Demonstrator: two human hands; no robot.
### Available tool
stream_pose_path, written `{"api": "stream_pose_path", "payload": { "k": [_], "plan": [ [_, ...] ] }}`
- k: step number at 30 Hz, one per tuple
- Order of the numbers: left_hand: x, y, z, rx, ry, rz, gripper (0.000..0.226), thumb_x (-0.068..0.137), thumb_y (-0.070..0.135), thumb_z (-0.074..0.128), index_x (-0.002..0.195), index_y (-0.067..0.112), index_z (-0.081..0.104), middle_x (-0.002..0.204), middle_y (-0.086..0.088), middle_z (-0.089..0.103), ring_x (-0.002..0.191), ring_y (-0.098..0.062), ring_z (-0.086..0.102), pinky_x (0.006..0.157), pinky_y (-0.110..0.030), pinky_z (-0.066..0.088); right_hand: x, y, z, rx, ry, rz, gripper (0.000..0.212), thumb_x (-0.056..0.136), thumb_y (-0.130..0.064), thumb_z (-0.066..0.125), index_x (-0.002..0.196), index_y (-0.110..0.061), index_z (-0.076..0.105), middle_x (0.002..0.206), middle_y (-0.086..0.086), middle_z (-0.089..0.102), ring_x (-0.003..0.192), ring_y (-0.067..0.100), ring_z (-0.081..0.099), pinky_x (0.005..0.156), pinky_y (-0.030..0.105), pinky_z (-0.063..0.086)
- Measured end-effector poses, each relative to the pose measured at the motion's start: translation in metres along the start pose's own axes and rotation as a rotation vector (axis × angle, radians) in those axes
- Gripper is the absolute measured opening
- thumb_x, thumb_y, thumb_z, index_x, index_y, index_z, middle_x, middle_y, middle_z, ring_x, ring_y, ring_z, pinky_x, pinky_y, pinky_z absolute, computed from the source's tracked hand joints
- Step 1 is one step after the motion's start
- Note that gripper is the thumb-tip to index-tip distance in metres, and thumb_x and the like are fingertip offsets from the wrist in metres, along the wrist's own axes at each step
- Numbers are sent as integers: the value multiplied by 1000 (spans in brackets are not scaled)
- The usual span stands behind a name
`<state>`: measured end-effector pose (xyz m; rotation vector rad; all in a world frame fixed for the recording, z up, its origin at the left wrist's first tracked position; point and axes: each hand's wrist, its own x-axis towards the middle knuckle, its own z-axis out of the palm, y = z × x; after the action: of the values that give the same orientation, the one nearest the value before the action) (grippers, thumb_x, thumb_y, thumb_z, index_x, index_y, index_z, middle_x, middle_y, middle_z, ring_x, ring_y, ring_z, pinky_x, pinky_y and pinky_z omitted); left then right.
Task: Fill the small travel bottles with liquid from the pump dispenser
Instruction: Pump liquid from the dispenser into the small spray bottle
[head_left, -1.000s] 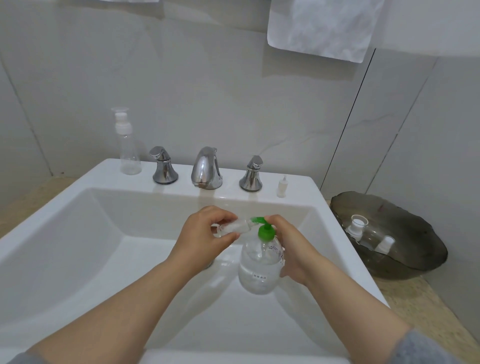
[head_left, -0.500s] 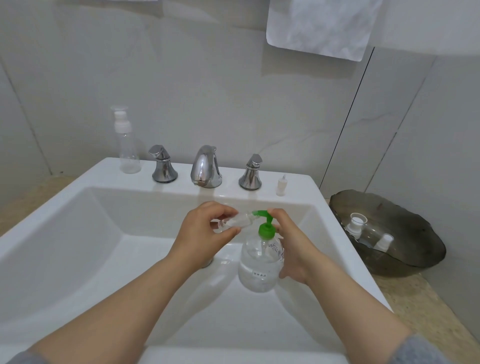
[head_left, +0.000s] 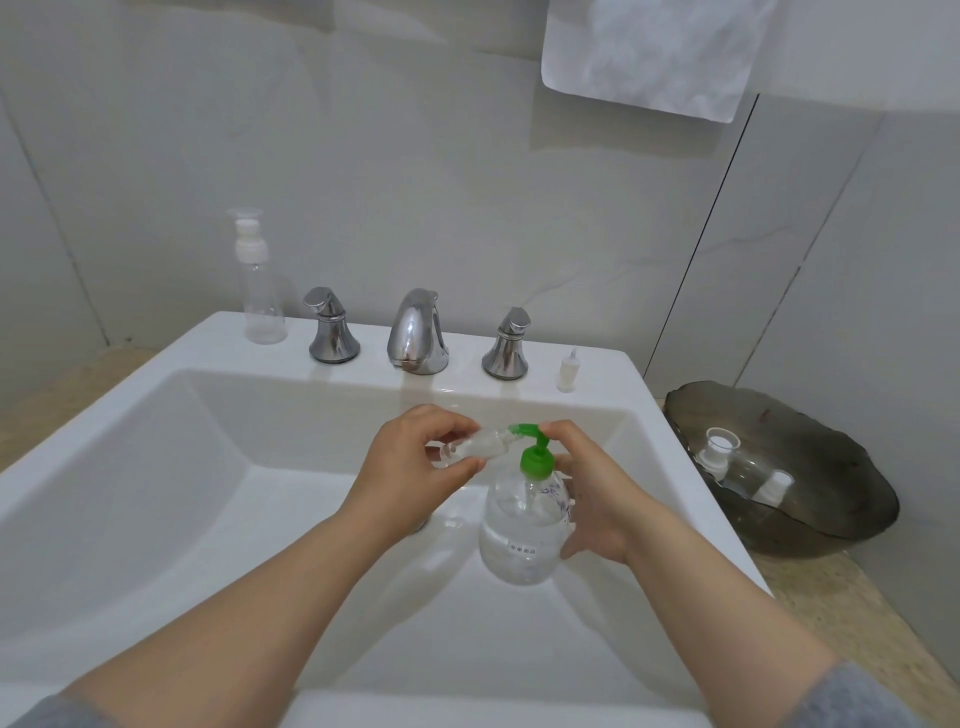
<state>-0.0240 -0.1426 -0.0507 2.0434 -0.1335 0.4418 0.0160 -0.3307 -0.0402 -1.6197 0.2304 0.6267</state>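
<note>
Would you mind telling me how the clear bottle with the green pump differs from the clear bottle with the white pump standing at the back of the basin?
The round clear bottle with the green pump is held over the basin in the right hand; the slim clear bottle with the white pump stands untouched on the white sink ledge. The green-pump bottle holds clear liquid; the white-pump one looks empty. Both are transparent pump bottles.

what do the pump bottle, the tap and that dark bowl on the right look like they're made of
Pump bottle: clear plastic, probably, since the liquid shows through; its green pump top is opaque plastic.
Tap: shiny chromed metal with mirror-like reflections.
Dark bowl: smoky translucent glass or plastic, I can't tell which; glossy wavy rim.
</note>
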Motion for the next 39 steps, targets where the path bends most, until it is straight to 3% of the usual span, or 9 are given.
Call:
{"api": "stream_pose_path", "payload": {
  "k": [3,7,12,16,20,23,26,34,39],
  "plan": [
    [-1,-2,0,17,-14,6,26,73,12,78,95,23,71,91,9,63,88,-4,62,84,-32,55,-1,-1,-1,-17,11,-5,41,83,-51,52,108,-21,64,105,2,62,102,29,57,99,50,34],
    [-2,-2,1,15,-5,14,27,72,12,79,92,28,71,91,9,63,86,-4,61,83,-31,55,-5,-2,-5,-13,-10,-13,32,88,-46,50,97,-19,64,87,2,63,79,23,58,77,37,39],
    [-1,-3,0,4,0,4,25,72,13,79,90,28,71,91,9,64,86,-4,61,83,-33,55,3,7,-4,-29,-18,8,46,74,-65,55,105,-33,65,116,-3,62,114,26,54,107,54,30],
    [0,0,0,-1,22,18,27,72,14,80,89,32,69,91,10,63,87,-3,61,83,-33,55,7,8,1,-12,-34,33,68,55,-77,60,110,-39,68,127,0,62,120,27,54,108,56,29],
    [0,1,0,3,30,29,26,72,14,79,93,28,71,91,12,63,88,-4,61,84,-32,54,9,8,2,-3,-10,19,98,49,-95,52,133,-44,50,148,0,39,140,26,33,110,61,21],
    [0,0,1,7,23,50,28,73,14,79,97,26,72,91,12,62,88,-5,61,84,-33,54,9,9,4,0,-17,17,109,38,-98,54,136,-50,44,155,-2,29,145,28,23,109,69,14],
    [2,-2,0,21,31,63,28,73,14,79,98,26,72,91,11,62,89,-8,61,84,-35,54,10,10,5,3,-19,33,115,29,-96,60,133,-48,48,152,-1,33,142,33,25,104,74,17],
    [1,-3,0,47,25,75,29,73,14,78,100,23,72,92,9,62,89,-8,61,84,-34,53,14,11,4,5,6,15,77,53,-84,60,121,-48,56,143,-2,38,137,35,29,99,75,24],
    [0,-5,1,52,-11,65,27,73,13,78,97,25,72,91,8,63,88,-7,62,84,-36,54,15,10,2,-30,47,25,74,61,-78,61,125,-39,56,139,2,43,132,38,35,98,72,31]
  ]
}}
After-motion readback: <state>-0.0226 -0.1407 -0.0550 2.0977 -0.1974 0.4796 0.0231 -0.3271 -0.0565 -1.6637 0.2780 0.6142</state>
